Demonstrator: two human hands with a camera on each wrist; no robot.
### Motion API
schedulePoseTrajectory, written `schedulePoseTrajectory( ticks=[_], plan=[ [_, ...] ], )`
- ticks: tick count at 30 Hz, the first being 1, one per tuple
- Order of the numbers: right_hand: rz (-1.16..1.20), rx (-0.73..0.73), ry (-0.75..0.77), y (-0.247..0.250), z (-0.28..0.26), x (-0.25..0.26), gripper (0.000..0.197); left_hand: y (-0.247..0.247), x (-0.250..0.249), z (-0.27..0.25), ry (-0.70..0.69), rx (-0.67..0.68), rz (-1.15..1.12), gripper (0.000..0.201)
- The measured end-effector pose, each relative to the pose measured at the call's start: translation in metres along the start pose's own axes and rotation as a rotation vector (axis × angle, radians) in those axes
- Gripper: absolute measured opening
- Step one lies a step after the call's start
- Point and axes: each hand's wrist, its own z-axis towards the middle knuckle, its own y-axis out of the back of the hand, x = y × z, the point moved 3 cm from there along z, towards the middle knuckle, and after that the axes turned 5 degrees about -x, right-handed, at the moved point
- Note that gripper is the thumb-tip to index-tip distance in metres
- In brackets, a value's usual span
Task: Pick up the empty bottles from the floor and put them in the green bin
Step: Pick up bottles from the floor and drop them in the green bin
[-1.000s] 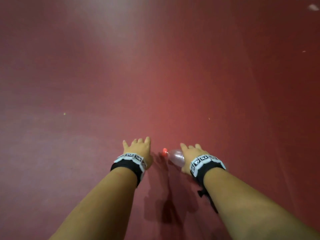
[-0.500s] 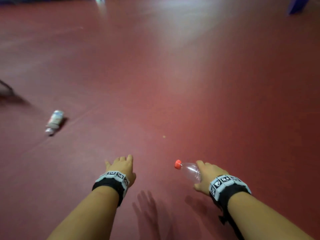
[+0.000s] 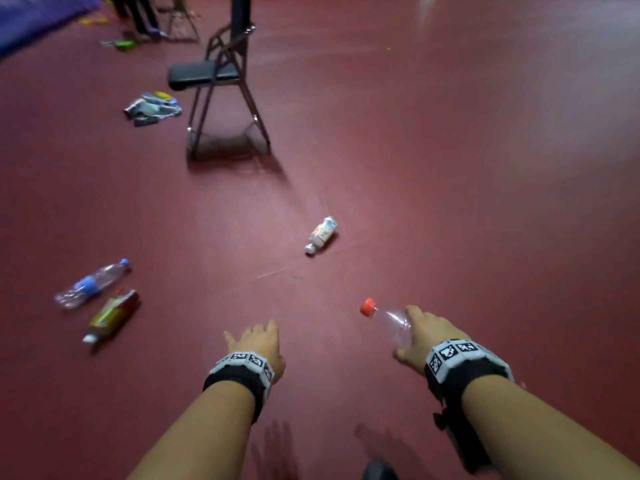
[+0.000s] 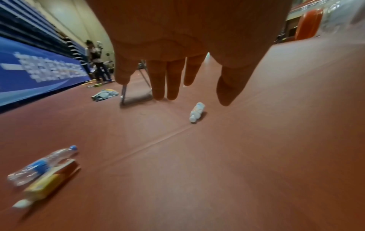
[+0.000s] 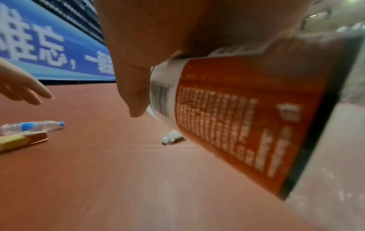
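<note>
My right hand [image 3: 420,336] grips a clear plastic bottle [image 3: 391,322] with a red cap, held above the red floor; in the right wrist view its orange label [image 5: 247,125] fills the frame. My left hand [image 3: 258,341] hangs empty with fingers [image 4: 168,81] straight and spread. A white bottle [image 3: 321,234] [image 4: 196,111] lies on the floor ahead. Far left lie a clear bottle with a blue cap and label [image 3: 91,284] [image 4: 41,165] and, beside it, a yellow-labelled bottle [image 3: 110,315] [image 4: 45,184]. No green bin is in view.
A black folding chair [image 3: 214,77] stands ahead on the left, with a crumpled bag of litter [image 3: 152,107] beside it. A blue banner wall [image 4: 35,73] runs along the left side, and a person [image 4: 96,62] stands far back by it.
The view has swung up and left, bringing the chair and floor bottles into sight. My right hand has lifted the red-capped bottle off the floor; my left hand stays empty.
</note>
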Motion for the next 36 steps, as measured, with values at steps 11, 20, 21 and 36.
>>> schedulePoseTrajectory(
  ticks=[11, 20, 21, 36],
  plan=[
    [-0.131, 0.180, 0.389, 0.139, 0.038, 0.173, 0.070, 0.170, 0.141, -0.062, 0.404, 0.093, -0.084, 0.075],
    [-0.199, 0.256, 0.569, 0.251, 0.052, 0.293, 0.067, 0.296, 0.224, -0.086, 0.621, 0.109, -0.181, 0.065],
    [-0.213, 0.259, 0.589, 0.255, 0.058, 0.307, 0.066, 0.299, 0.235, -0.086, 0.641, 0.125, -0.196, 0.065],
    [-0.457, 0.353, 0.727, 0.223, 0.182, 0.563, 0.068, 0.242, 0.432, -0.001, 0.751, 0.309, -0.404, 0.071]
  ],
)
